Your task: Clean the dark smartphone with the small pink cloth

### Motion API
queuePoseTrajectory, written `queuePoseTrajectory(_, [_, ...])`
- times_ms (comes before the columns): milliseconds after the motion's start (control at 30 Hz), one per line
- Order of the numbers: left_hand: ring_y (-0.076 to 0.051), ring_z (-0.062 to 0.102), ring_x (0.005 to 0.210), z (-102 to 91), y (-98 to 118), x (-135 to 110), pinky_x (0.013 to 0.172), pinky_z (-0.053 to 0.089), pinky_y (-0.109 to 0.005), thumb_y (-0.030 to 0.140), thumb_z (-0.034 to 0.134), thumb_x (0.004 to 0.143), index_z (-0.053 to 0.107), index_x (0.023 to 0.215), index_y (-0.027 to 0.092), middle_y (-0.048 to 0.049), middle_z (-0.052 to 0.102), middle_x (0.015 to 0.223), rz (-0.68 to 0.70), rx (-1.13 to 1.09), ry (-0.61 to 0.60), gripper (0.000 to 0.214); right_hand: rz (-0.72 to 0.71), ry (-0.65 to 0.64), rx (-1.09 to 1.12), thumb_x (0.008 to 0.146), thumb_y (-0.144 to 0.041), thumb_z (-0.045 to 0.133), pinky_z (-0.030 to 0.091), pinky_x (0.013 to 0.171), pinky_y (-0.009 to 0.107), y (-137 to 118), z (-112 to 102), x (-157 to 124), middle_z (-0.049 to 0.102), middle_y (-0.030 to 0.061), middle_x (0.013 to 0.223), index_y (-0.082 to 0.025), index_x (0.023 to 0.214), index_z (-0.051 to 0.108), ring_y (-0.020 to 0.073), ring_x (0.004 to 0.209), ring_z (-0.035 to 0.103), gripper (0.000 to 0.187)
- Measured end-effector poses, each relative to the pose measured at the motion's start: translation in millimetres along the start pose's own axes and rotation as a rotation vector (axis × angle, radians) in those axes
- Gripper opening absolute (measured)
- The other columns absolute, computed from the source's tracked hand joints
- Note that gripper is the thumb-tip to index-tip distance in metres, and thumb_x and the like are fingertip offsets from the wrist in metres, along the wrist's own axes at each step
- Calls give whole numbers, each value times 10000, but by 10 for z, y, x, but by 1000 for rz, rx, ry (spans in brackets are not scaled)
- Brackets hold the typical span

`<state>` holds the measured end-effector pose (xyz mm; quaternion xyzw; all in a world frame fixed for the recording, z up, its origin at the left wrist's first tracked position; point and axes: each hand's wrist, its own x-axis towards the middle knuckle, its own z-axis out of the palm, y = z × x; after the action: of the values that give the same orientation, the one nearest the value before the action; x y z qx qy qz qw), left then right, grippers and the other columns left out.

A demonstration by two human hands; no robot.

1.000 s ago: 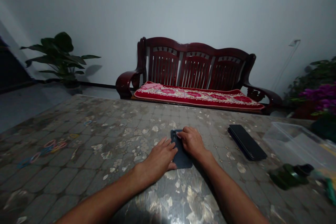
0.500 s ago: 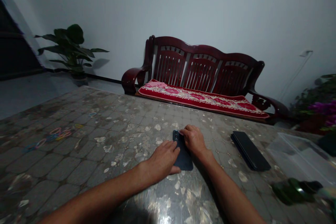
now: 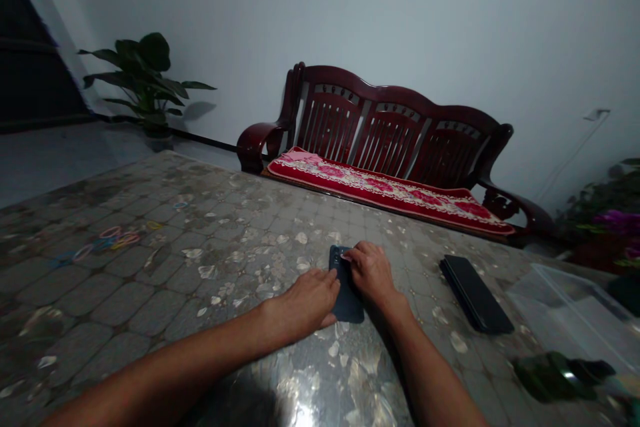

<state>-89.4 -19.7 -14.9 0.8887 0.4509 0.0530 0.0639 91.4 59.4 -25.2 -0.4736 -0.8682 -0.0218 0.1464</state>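
A dark blue smartphone [image 3: 349, 303] lies on the patterned tabletop with its back up, camera lenses at the far left corner. My left hand [image 3: 311, 297] holds it by the left side, fingers over the edge and the thumb near its lower end. At the phone's upper part, my right hand [image 3: 371, 270] has its thumb and fingers pinched together next to the lenses. A small pale bit shows at those fingertips, too small to name.
Right of my hands lies a black wallet-like case [image 3: 477, 293]. Beyond it are a clear plastic box [image 3: 537, 287] and a green bottle [image 3: 555, 373]. Several coloured bands [image 3: 117, 238] lie at the left. A wooden bench [image 3: 385, 127] with a red cover stands behind the table.
The view has shifted slightly. Both hands stay on the smartphone, the right one still pinched near the lenses; the left has slid slightly toward the phone's left edge.
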Motion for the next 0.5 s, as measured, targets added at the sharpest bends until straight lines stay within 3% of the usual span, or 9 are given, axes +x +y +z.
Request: queuePoseTrajectory(500, [-333,563,1280,-37,38,-14,1051,455,-403,351,705,871,564,1273,67,-232,606,1343,21,70,-48,512,-62,-62,-61,944,-126,489,291,809,327,-93,16,224,669,60,1001,-233,1005,695,221,968,528,240])
